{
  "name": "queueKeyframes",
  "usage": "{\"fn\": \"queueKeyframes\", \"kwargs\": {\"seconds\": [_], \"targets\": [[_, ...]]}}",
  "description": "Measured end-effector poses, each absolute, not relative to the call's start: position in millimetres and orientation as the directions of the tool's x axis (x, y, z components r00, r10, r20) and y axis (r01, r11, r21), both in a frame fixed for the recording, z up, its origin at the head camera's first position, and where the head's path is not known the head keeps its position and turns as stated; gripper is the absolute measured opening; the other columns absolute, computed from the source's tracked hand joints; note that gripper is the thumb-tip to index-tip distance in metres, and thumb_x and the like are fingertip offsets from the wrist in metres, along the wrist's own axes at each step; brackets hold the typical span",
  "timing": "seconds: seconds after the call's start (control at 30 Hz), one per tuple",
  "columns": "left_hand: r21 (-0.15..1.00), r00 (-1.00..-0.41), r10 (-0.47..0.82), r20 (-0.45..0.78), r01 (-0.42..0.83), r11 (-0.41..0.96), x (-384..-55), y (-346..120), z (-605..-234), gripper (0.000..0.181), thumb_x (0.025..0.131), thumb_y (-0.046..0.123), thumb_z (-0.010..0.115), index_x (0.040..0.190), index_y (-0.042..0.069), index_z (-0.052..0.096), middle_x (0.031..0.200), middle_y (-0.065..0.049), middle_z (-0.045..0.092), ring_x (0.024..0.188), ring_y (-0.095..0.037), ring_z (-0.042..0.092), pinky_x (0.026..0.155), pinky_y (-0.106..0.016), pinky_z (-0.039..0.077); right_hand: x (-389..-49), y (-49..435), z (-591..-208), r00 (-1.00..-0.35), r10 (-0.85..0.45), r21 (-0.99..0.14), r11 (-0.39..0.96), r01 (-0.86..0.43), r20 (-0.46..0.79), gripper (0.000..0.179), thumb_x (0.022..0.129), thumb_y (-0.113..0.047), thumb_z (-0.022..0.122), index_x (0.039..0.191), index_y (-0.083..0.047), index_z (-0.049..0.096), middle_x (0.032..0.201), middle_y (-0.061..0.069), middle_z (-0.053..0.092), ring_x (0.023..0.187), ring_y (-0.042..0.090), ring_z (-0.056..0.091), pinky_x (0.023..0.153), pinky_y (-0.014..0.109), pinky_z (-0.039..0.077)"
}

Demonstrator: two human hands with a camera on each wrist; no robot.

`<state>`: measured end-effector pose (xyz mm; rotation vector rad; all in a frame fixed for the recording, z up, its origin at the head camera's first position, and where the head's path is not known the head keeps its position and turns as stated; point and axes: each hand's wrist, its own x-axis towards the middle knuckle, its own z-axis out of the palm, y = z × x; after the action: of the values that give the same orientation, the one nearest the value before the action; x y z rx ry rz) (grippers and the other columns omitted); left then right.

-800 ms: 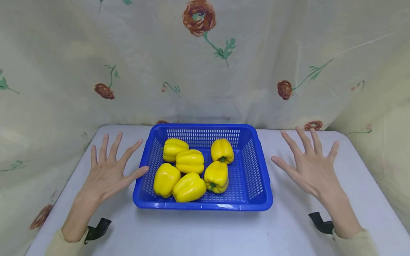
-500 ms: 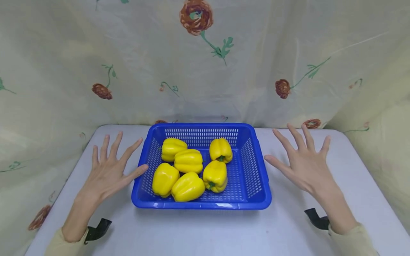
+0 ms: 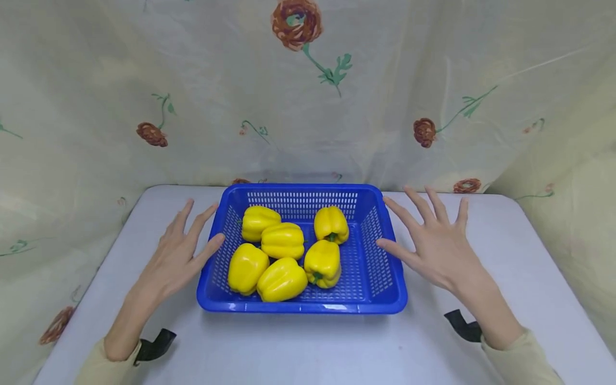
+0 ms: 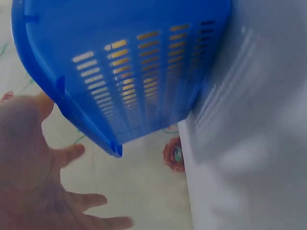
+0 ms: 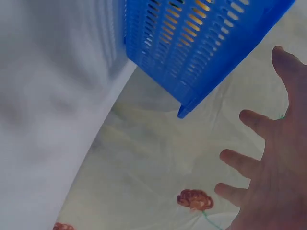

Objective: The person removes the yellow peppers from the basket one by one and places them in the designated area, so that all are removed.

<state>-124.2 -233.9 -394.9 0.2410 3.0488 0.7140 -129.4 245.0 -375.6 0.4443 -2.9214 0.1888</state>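
Note:
A blue plastic basket (image 3: 302, 309) with slotted walls sits on the white table, holding several yellow bell peppers (image 3: 283, 240). Beside its left rim is my left hand (image 3: 170, 259), fingers spread and thumb overlapping the rim in the head view. In the left wrist view the thumb lies close to the basket (image 4: 72, 110); whether it touches I cannot tell. My right hand (image 3: 440, 246) hovers at the right rim with spread fingers, thumb and index overlapping the edge from above. The right wrist view shows a gap between that hand (image 5: 278, 148) and the basket (image 5: 201, 52).
The white table (image 3: 298, 353) runs around the basket, with rounded far corners. Behind and at both sides hangs a pale curtain (image 3: 216, 96) printed with brown flowers. A black strap-like piece (image 3: 156, 345) shows at the left wrist, another black piece (image 3: 464, 326) at the right.
Both hands have moved inward toward the basket, the right one farther left than before, the left one slightly right and turned. Basket and peppers stay put on the table.

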Motion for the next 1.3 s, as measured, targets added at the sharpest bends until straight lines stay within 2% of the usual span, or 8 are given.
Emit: {"fn": "queueKeyframes", "kwargs": {"seconds": [0.1, 0.27, 0.5, 0.63, 0.77, 0.87, 1.07, 1.3], "targets": [[0.562, -0.992, 0.127, 0.028, 0.121, 0.818, -124.2, -230.5, -395.5, 0.072, 0.113, 0.056, 0.040, 0.174, 0.022, 0.022, 0.181, -0.027, 0.008, 0.157, -0.063, 0.028, 0.117, -0.087, 0.031, -129.2, 238.2, -373.1, -0.926, -0.323, -0.102, 0.932, -0.346, 0.195, 0.086, 0.097, -0.073, 0.060, 0.169, -0.033, 0.035, 0.177, 0.019, 0.028, 0.164, 0.055, 0.016, 0.117, 0.095, -0.003], [0.696, -0.995, 0.085, 0.051, 0.096, 0.711, -123.3, -222.2, -396.9, 0.066, 0.116, 0.045, 0.040, 0.171, 0.011, 0.028, 0.174, -0.030, 0.029, 0.142, -0.059, 0.054, 0.108, -0.070, 0.055, -129.2, 226.0, -370.8, -0.906, -0.396, -0.135, 0.899, -0.416, 0.153, 0.085, 0.097, -0.070, 0.064, 0.169, -0.033, 0.037, 0.180, 0.014, 0.025, 0.166, 0.052, 0.013, 0.120, 0.092, -0.002], [0.770, -1.000, 0.030, 0.001, 0.020, 0.637, -128.2, -212.8, -397.5, 0.065, 0.117, 0.044, 0.039, 0.171, 0.010, 0.028, 0.173, -0.026, 0.035, 0.133, -0.053, 0.065, 0.099, -0.060, 0.064, -131.6, 208.5, -368.2, -0.855, -0.504, -0.191, 0.834, -0.518, 0.121, 0.080, 0.097, -0.065, 0.069, 0.166, -0.034, 0.041, 0.178, 0.012, 0.032, 0.168, 0.046, 0.015, 0.124, 0.089, 0.009], [0.800, -0.998, 0.034, -0.051, -0.020, 0.599, -132.2, -207.9, -399.1, 0.065, 0.116, 0.045, 0.038, 0.172, 0.013, 0.025, 0.173, -0.025, 0.034, 0.137, -0.051, 0.061, 0.108, -0.061, 0.060, -132.6, 201.1, -371.9, -0.827, -0.553, -0.213, 0.800, -0.561, 0.102, 0.077, 0.098, -0.062, 0.070, 0.165, -0.034, 0.043, 0.176, 0.010, 0.036, 0.168, 0.044, 0.016, 0.126, 0.086, 0.012], [0.800, -0.996, 0.025, -0.088, -0.056, 0.597, -134.3, -203.2, -400.3, 0.064, 0.117, 0.042, 0.037, 0.173, 0.015, 0.021, 0.175, -0.027, 0.030, 0.153, -0.053, 0.044, 0.124, -0.071, 0.042, -134.6, 192.7, -378.4, -0.786, -0.607, -0.219, 0.756, -0.617, 0.118, 0.076, 0.098, -0.057, 0.073, 0.164, -0.034, 0.044, 0.174, 0.009, 0.039, 0.167, 0.044, 0.020, 0.127, 0.085, 0.016], [0.805, -0.994, 0.018, -0.105, -0.074, 0.589, -135.0, -200.8, -401.4, 0.063, 0.118, 0.038, 0.035, 0.174, 0.016, 0.018, 0.177, -0.026, 0.026, 0.160, -0.053, 0.033, 0.127, -0.074, 0.032, -136.6, 185.8, -383.1, -0.744, -0.654, -0.215, 0.713, -0.667, 0.138, 0.076, 0.095, -0.052, 0.079, 0.162, -0.033, 0.048, 0.172, 0.008, 0.042, 0.166, 0.043, 0.024, 0.126, 0.084, 0.019], [0.813, -0.994, 0.037, -0.103, -0.063, 0.579, -135.8, -197.2, -404.6, 0.060, 0.118, 0.027, 0.030, 0.174, 0.016, 0.012, 0.178, -0.026, 0.022, 0.162, -0.053, 0.030, 0.127, -0.075, 0.029, -140.7, 173.1, -387.3, -0.683, -0.721, -0.201, 0.656, -0.728, 0.121, 0.076, 0.092, -0.044, 0.085, 0.159, -0.036, 0.051, 0.171, 0.004, 0.044, 0.166, 0.041, 0.026, 0.128, 0.080, 0.021], [0.804, -0.996, 0.061, -0.061, -0.013, 0.594, -135.2, -194.3, -408.4, 0.059, 0.119, 0.024, 0.029, 0.174, 0.014, 0.011, 0.177, -0.028, 0.024, 0.161, -0.054, 0.030, 0.125, -0.076, 0.031, -142.0, 165.4, -389.7, -0.626, -0.774, -0.173, 0.607, -0.776, 0.097, 0.065, 0.092, -0.035, 0.088, 0.151, -0.037, 0.060, 0.169, 0.005, 0.047, 0.162, 0.043, 0.034, 0.127, 0.080, 0.027]]}}
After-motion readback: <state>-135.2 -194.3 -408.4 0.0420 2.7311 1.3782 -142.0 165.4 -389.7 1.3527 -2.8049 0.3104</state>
